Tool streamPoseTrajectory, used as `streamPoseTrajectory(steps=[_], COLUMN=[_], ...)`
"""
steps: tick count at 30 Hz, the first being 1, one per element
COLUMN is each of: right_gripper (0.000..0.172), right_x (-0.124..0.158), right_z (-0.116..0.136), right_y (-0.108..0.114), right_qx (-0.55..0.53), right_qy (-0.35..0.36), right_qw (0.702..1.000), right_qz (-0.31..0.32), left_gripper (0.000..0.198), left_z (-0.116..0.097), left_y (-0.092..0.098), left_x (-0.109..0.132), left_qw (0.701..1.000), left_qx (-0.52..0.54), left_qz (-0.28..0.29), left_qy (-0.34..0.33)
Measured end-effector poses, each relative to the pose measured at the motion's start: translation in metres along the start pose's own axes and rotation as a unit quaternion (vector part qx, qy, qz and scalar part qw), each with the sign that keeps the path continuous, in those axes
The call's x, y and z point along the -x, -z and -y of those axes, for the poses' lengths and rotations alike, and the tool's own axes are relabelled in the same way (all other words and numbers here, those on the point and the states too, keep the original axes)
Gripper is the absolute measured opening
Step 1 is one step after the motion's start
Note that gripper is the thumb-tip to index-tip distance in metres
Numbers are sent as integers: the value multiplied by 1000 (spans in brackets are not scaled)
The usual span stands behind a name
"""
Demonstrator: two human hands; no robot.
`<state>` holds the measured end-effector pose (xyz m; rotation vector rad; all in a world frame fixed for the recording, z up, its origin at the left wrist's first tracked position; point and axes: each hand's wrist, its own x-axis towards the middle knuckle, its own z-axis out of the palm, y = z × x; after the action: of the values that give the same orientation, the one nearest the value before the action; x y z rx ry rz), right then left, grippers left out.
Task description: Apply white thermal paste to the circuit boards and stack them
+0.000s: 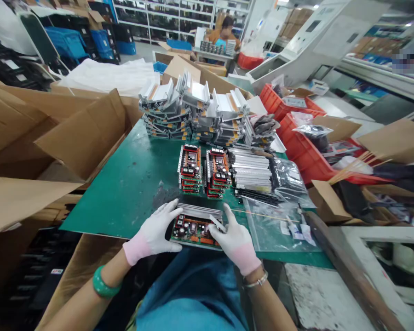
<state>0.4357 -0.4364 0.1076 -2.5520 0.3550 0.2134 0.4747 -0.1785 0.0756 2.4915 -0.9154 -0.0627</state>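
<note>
A circuit board point(193, 230) with orange and black parts lies at the table's near edge, set against a finned aluminium heat sink point(200, 210). My left hand point(157, 230), in a white glove with a pink cuff, grips the board's left end, thumb at the near edge and fingers at the far side. Over the right end, my gloved right hand point(232, 236) holds a short flat metal strip point(218, 224) between thumb and fingers, tilted above the board. Beyond them stand two stacks of similar boards, a left stack point(190, 168) and a right stack point(217, 172).
Heat sinks point(193, 110) are piled at the table's back. Right of the boards lie metal bars point(251, 170), black strips point(257, 196), plastic bags point(290, 179) and a thin stick point(265, 214). Cardboard boxes point(83, 133) flank the left; red crates point(296, 147) the right. A person point(224, 34) sits farther back.
</note>
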Motion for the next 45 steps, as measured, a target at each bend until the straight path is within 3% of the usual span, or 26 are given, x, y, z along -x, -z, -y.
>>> streamPoseTrajectory(steps=[5,11,17,20,26,32,40,45], right_gripper=[79,70,42,35,33,38,40,37], right_x=[0,-1,-5,-10,-17,-23,-20,-22], right_z=[3,-12,-25,-19,-1,5,3,-8], right_y=[-1,0,4,12,33,38,39,39], right_qx=[25,-8,-111,-128,-54,7,3,-60], right_qy=[-11,39,106,105,98,108,107,121], right_qw=[1000,999,987,982,982,979,978,969], right_qz=[3,8,51,95,154,172,178,206], left_gripper=[102,98,60,56,51,44,40,38], left_z=[1,-1,5,7,3,1,2,0], left_y=[-1,-1,-4,-6,-7,-5,-2,2], left_x=[1,2,8,8,6,3,-1,-2], left_qw=[1000,1000,994,993,993,985,983,985], left_qx=[7,11,48,49,68,116,116,109], left_qz=[7,-8,-70,-65,-67,-77,-72,-70], left_qy=[11,6,-72,-83,-71,-102,-120,-116])
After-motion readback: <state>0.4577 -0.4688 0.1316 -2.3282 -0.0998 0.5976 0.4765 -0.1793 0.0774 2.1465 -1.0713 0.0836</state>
